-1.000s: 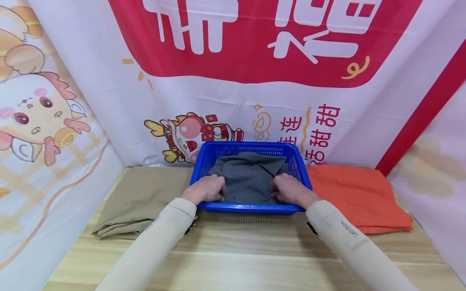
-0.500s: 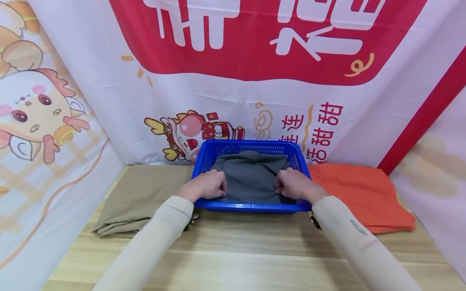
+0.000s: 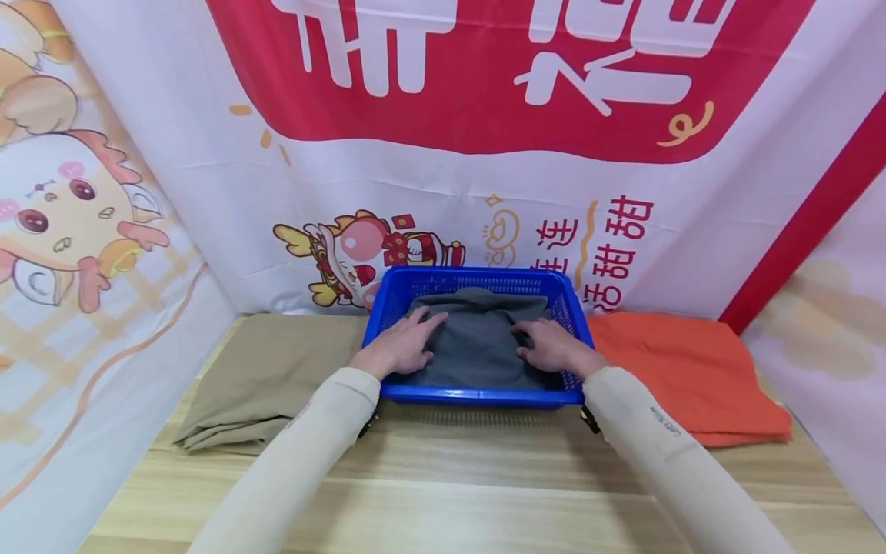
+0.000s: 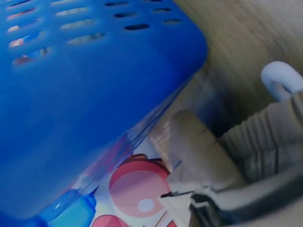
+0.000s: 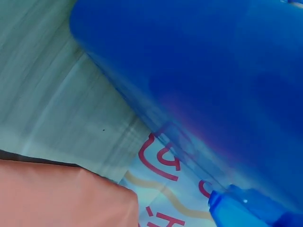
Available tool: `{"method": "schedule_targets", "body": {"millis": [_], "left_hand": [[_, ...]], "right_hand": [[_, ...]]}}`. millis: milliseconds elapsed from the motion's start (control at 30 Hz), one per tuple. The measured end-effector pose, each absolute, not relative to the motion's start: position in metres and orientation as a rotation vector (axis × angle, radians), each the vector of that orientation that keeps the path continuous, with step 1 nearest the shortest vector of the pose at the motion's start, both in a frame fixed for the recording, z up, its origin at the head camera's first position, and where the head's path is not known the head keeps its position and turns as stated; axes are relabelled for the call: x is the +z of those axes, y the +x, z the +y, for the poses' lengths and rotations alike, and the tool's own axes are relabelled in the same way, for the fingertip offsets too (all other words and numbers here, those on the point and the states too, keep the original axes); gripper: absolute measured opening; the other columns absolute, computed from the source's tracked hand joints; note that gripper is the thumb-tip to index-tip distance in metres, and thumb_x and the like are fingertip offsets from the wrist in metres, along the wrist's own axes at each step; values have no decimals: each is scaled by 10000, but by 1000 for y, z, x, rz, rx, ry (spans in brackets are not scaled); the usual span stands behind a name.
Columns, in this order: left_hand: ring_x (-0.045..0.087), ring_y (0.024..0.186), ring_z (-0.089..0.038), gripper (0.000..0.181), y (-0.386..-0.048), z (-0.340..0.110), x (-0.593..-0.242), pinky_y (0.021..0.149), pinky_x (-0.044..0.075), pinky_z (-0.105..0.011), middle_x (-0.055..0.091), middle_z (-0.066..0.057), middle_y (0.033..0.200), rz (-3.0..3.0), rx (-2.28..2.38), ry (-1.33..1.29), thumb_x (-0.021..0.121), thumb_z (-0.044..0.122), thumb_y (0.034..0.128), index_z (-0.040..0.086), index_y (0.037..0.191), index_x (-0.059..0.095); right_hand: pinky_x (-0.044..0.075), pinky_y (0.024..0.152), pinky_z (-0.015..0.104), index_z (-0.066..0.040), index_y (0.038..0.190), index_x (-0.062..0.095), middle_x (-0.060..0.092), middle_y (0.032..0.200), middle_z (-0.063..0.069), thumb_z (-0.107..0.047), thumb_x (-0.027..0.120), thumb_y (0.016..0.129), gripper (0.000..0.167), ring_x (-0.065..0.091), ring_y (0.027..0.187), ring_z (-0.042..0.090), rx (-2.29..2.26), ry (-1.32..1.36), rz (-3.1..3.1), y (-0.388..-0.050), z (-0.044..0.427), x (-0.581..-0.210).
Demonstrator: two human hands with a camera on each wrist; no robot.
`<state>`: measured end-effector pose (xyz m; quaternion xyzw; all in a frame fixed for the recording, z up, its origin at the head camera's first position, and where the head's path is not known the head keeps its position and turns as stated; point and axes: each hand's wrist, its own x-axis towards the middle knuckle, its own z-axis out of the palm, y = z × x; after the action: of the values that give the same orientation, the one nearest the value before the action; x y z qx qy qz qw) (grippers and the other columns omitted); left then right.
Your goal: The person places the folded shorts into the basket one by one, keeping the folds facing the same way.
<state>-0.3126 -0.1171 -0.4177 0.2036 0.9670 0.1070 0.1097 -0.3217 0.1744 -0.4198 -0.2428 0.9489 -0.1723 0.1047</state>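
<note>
Red “甜甜” lettering [image 3: 614, 262], grey cloth [image 3: 477, 346], basket [image 3: 477, 395]

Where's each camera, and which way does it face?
Head: on the head, facing forward-down at the blue basket; left hand, right hand, sleeves show.
Left wrist: on that wrist, facing the basket's side; no hand shows.
Right wrist: on that wrist, facing basket and orange cloth; no hand.
Wrist views share the basket.

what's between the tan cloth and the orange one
In the head view, the blue basket holding dark grey cloth, with left hand and right hand inside.
</note>
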Motion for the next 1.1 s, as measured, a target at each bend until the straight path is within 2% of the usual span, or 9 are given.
{"method": "schedule_targets", "body": {"millis": [133,233,333,400,533,700,867,1000,1100], "left_hand": [[402,1419,-369,561,-317,-115,-426,1171,301,-498,437,-196,1529,2871,273,666,624,181,1008,67,1525,437],[543,1275,-350,391,-320,-115,-429,1101,402,-469,600,-206,1323,2933,277,726,629,136,996,-15,1355,597],[642,1069,-316,194,-322,-116,-431,962,505,-460,676,-152,1110,3000,348,721,633,98,989,1,1138,709],[663,941,-288,112,-323,-116,-431,864,537,-449,692,-111,994,3037,390,701,636,85,986,36,1003,736],[631,775,-234,128,-322,-116,-428,744,543,-419,680,-51,865,3079,448,636,649,105,980,86,885,733],[617,751,-215,91,-321,-115,-425,750,548,-419,687,-29,853,3104,480,617,673,114,930,111,869,740],[666,889,-223,108,-321,-114,-426,852,549,-442,725,-28,958,3070,466,667,668,115,939,119,939,776],[663,994,-231,119,-321,-114,-429,919,529,-445,725,-31,1027,3046,414,706,669,132,962,132,987,785],[655,1017,-243,107,-321,-114,-430,936,518,-449,717,-40,1034,3044,404,721,679,132,963,130,989,782]], "right_hand": [[417,1046,572,95,1394,528,598,1297,277,-169,613,1004,478,547,1222,420,-533,-681,2813,-322,177,-421],[485,962,530,88,1319,590,640,1174,236,-183,621,1001,418,605,1090,376,-591,-602,2859,-322,177,-421],[554,789,441,26,1167,681,679,980,148,-179,639,995,271,646,866,290,-749,-473,2921,-322,177,-418],[550,669,372,-17,1034,709,668,844,88,-160,655,983,161,632,724,240,-845,-394,2963,-321,177,-416],[520,601,369,-36,844,677,627,712,77,-86,671,926,97,614,643,243,-730,-370,3090,-319,177,-411],[566,678,469,6,871,635,631,743,147,-62,723,863,112,634,685,315,-325,-492,3177,-318,174,-406],[567,791,502,33,929,663,668,843,190,-77,745,870,149,653,794,353,-152,-576,3158,-320,176,-410],[524,922,527,40,1107,660,611,1096,234,-124,734,904,271,612,976,387,-124,-632,3116,-320,178,-417],[507,934,503,-3,1199,662,533,1155,192,-188,728,935,329,558,1013,354,-197,-775,3122,-319,178,-422]]}}
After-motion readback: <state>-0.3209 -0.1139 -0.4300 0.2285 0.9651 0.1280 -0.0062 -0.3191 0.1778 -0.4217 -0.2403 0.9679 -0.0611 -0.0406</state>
